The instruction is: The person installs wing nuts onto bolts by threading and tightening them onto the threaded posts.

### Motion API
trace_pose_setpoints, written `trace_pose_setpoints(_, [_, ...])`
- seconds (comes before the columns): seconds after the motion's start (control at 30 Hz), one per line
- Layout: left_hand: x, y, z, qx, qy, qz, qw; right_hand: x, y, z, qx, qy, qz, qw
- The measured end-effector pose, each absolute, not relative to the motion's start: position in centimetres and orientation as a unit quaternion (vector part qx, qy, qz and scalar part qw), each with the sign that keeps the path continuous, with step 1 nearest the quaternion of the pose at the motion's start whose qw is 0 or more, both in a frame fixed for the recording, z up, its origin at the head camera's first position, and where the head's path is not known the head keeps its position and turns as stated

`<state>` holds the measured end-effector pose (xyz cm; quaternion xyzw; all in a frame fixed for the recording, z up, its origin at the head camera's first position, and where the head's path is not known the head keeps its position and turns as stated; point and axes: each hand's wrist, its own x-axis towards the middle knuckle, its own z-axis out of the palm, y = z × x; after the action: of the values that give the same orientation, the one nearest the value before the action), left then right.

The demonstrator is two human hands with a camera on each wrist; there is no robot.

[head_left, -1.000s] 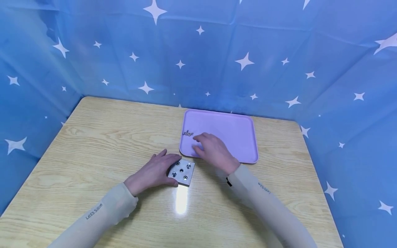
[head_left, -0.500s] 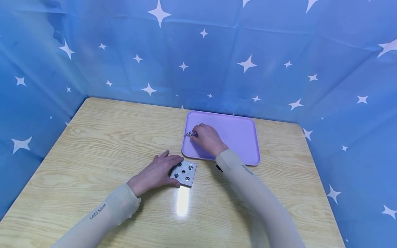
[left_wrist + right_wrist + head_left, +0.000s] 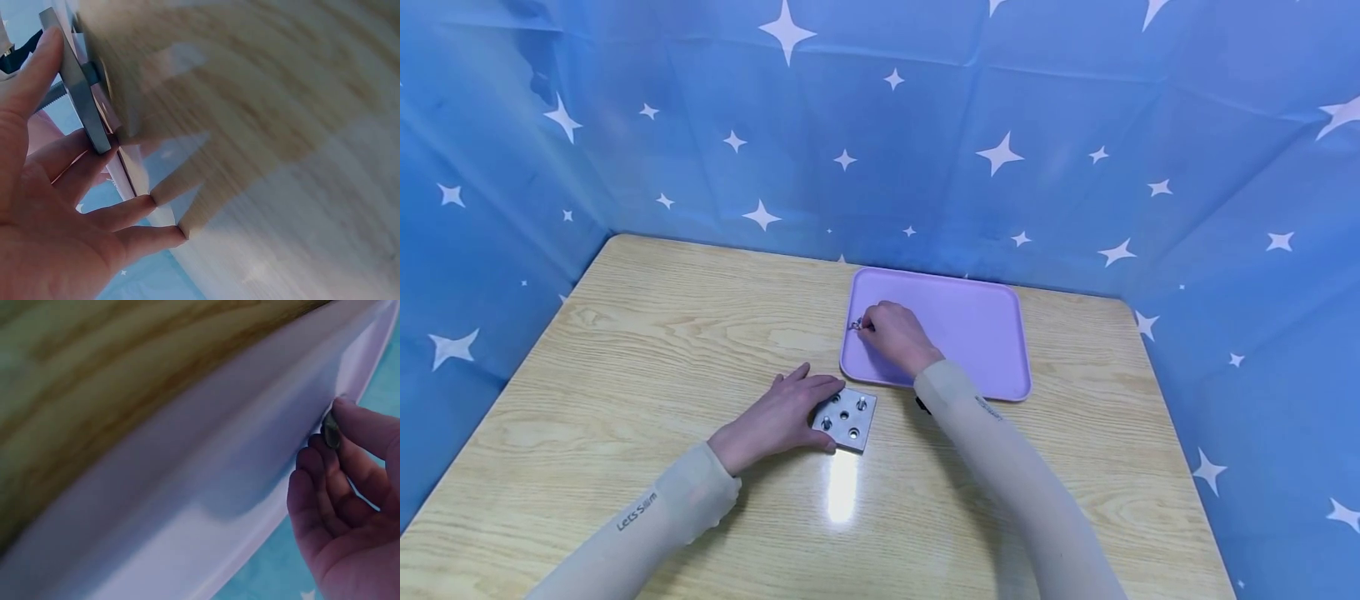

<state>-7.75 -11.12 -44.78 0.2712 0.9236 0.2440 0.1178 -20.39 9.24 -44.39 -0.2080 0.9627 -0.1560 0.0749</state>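
Note:
My left hand point(image 3: 778, 417) grips a square grey metal plate point(image 3: 840, 428) by two opposite edges, thumb on the near one. The plate has several holes, and two threaded bolts point(image 3: 861, 403) stand up from it. In the left wrist view the thumb and fingers hold the plate's edge point(image 3: 84, 103) close to the tabletop, other fingertips touching the wood. My right hand point(image 3: 895, 335) is over the left part of a purple tray point(image 3: 970, 333), its thumb and fingers pinching a small metal wing nut point(image 3: 331, 430). More small metal hardware point(image 3: 855, 325) shows just beyond its fingertips.
The tray lies at the back of the wood-grain table point(image 3: 700, 308), just behind the plate. A blue curtain with white stars point(image 3: 925, 150) hangs behind the table and on both sides. Light reflects on the wood before the plate.
My right hand has moved left and farther into the tray, and its fingers have closed on a wing nut. The left hand stays on the plate. The head view has shifted slightly.

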Motion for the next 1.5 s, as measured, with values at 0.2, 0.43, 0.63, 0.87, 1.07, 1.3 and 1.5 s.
trace_pose_setpoints(0.2, [-7.7,-10.9,-44.8,0.274,0.928,0.221,0.122,-19.0,10.5,-43.4,-0.205,0.96,-0.181,0.059])
trace_pose_setpoints(0.43, [-7.7,-10.4,-44.6,0.305,0.925,0.196,0.111,-16.0,11.8,-41.7,-0.23,0.953,-0.194,0.033])
trace_pose_setpoints(0.63, [-7.7,-9.8,-44.5,0.317,0.924,0.187,0.106,-13.2,13.3,-40.6,-0.242,0.948,-0.205,0.031])
trace_pose_setpoints(0.87, [-7.8,-8.8,-44.5,0.325,0.92,0.192,0.107,-10.3,15.3,-40.4,-0.289,0.932,-0.218,0.018])
trace_pose_setpoints(1.07, [-7.5,-8.5,-44.5,0.333,0.915,0.202,0.108,-9.1,16.1,-40.8,-0.359,0.907,-0.22,0.028])
trace_pose_setpoints(1.3, [-7.6,-8.4,-44.5,0.339,0.913,0.206,0.1,-8.9,16.0,-41.4,-0.396,0.89,-0.221,0.036])
trace_pose_setpoints(1.5, [-7.7,-8.4,-44.6,0.339,0.913,0.202,0.104,-9.0,15.7,-41.8,-0.418,0.881,-0.219,0.025])
